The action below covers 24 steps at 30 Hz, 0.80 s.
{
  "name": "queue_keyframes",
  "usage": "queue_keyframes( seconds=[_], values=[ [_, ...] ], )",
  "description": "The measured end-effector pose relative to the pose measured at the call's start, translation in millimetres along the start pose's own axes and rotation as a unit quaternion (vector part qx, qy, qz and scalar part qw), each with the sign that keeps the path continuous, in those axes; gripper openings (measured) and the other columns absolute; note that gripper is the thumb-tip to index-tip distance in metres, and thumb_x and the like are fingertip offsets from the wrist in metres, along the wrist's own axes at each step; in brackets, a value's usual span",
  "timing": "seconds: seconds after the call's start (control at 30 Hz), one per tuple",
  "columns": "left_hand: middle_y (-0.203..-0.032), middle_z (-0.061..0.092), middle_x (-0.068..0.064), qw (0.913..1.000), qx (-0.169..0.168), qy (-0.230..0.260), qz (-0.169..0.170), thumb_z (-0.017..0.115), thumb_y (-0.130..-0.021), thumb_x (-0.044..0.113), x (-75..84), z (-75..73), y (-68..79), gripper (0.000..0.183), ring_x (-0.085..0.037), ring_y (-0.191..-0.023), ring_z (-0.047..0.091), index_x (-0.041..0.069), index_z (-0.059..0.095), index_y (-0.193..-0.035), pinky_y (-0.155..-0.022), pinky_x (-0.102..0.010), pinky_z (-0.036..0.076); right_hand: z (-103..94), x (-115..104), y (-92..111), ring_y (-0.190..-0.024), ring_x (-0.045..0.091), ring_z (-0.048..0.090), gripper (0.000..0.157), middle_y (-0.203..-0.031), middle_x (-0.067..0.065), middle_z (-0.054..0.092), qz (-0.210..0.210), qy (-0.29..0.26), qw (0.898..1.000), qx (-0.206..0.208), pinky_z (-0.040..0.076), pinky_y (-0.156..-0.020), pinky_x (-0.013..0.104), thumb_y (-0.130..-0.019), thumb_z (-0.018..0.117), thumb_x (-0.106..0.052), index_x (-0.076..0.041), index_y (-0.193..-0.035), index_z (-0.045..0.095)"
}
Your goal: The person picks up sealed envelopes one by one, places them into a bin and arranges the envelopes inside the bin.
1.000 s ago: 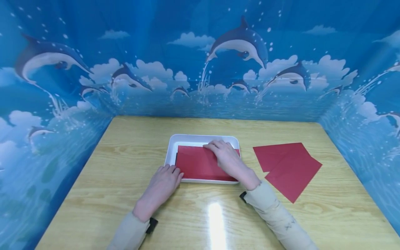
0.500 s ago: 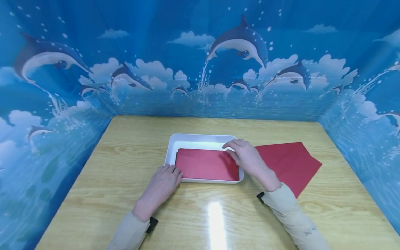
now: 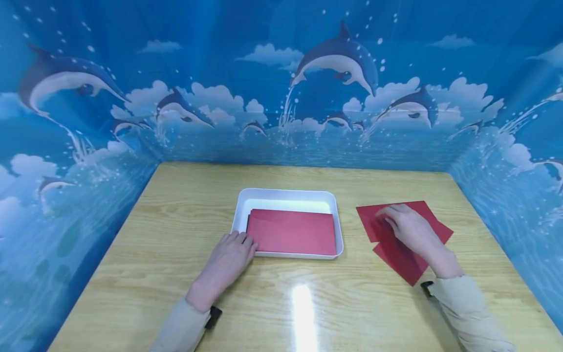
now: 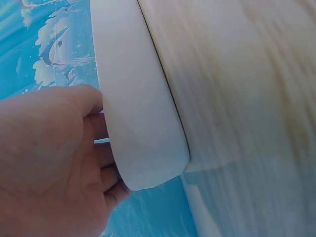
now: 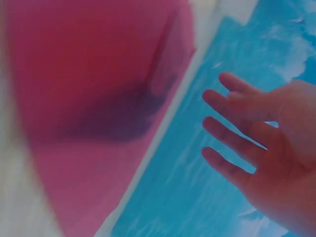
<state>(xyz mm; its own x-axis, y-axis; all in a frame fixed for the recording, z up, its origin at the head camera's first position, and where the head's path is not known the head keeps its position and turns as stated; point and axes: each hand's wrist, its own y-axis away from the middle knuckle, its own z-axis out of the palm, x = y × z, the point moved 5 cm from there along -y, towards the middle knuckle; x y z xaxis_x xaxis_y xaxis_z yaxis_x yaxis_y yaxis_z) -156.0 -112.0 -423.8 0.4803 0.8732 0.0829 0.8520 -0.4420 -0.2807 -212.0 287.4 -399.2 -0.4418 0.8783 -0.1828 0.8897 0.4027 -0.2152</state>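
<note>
My left hand (image 3: 230,261) holds the front left corner of a white tray (image 3: 288,194); in the left wrist view its fingers (image 4: 102,154) curl round the tray's wall (image 4: 136,103). A stack of red envelopes (image 3: 292,232) lies flat in the tray, towards its front. A dark edge shows at the stack's left. My right hand (image 3: 411,230) is over two overlapping red envelopes (image 3: 398,259) on the table to the right. The right wrist view shows this hand (image 5: 266,133) with fingers spread and holding nothing, its shadow falling on a red envelope (image 5: 84,59).
The light wooden table (image 3: 198,205) carries the tray near its middle. A blue curtain (image 3: 264,132) printed with dolphins stands along the back and both sides. Bright light reflects off the table's front (image 3: 303,318).
My right hand has left the envelope stack in the tray and moved right, over the loose envelopes. The top of the stack now lies lower and flatter. My left hand has stayed put.
</note>
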Motion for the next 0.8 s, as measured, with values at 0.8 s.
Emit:
queue_keyframes(
  seconds=[0.8],
  values=[
    [-0.084,0.063,-0.005,0.9999,0.002,-0.010,0.003,0.063,-0.101,0.023,0.9,1.7,-0.2,0.023,-0.023,-0.075,0.050,0.007,0.063,-0.085,-0.067,-0.035,0.043,12.8,34,29,-0.093,0.036,0.060,0.043,-0.100,0.017,0.066,0.051,0.023,0.997,-0.061,0.053,-0.082,0.052,-0.070,0.093,-0.014,0.001,-0.104,0.072]
  ],
)
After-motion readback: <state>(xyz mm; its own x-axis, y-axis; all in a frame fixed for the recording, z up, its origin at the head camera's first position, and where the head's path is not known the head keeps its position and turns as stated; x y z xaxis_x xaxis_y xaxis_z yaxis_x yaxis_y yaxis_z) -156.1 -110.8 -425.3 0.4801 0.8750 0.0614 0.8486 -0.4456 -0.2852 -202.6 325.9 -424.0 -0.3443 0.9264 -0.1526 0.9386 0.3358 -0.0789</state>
